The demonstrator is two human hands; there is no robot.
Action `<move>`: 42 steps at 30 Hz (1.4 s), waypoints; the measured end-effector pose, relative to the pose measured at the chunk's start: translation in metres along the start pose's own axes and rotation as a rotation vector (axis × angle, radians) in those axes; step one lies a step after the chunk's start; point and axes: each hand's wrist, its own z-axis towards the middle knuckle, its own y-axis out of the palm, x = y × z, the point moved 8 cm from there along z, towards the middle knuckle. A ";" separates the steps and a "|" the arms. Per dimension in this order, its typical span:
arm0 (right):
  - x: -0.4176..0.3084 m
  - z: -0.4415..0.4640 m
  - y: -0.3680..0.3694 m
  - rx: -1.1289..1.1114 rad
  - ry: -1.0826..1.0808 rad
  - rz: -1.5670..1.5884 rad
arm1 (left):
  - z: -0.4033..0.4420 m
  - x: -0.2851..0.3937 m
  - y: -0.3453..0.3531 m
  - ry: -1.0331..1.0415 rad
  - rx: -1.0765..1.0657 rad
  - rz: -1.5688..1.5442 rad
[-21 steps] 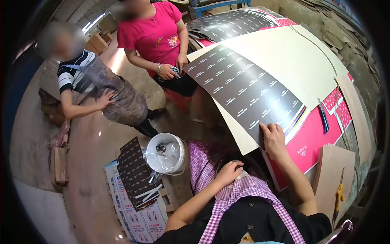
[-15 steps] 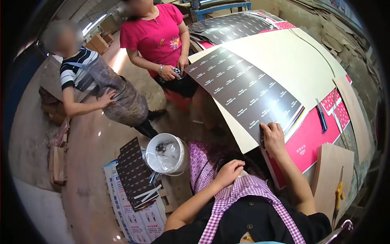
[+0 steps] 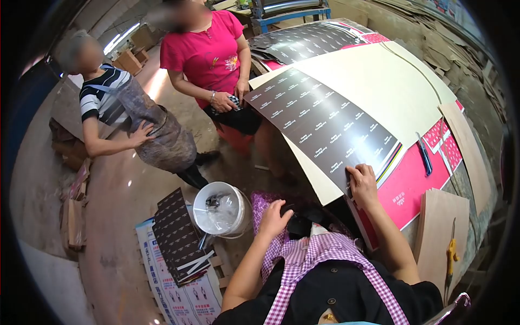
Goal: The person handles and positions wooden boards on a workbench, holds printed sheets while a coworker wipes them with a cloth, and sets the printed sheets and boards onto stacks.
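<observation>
A dark printed sheet (image 3: 325, 127) with rows of small white lettering lies across a large cream board (image 3: 379, 76) on the worktable. At the sheet's near corner is my right hand (image 3: 362, 183), its bent fingers closed on the edge; the thumb is mostly hidden. My left hand (image 3: 275, 219) is in front of my body, over the purple checked apron (image 3: 325, 252). Its fingers are stretched out, the thumb stands apart, and nothing shows in it. Beneath the sheet's right edge, several coloured edges show above a pink printed board (image 3: 403, 197).
A blue cutter (image 3: 424, 157) and yellow-handled scissors (image 3: 452, 254) lie at the right. On the floor side stand a white bucket (image 3: 219, 208) with clear plastic inside and a stack of dark printed sheets (image 3: 176, 233). Two people stand beyond, one in a pink shirt (image 3: 208, 57).
My left hand has moved left and slightly up from my lap, and its fingers have spread. My right hand stays at the sheet's corner. The view has shifted slightly.
</observation>
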 end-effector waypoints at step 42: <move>0.133 -0.329 -0.335 0.128 1.137 -0.777 | 0.000 0.053 0.093 0.122 -0.464 -0.344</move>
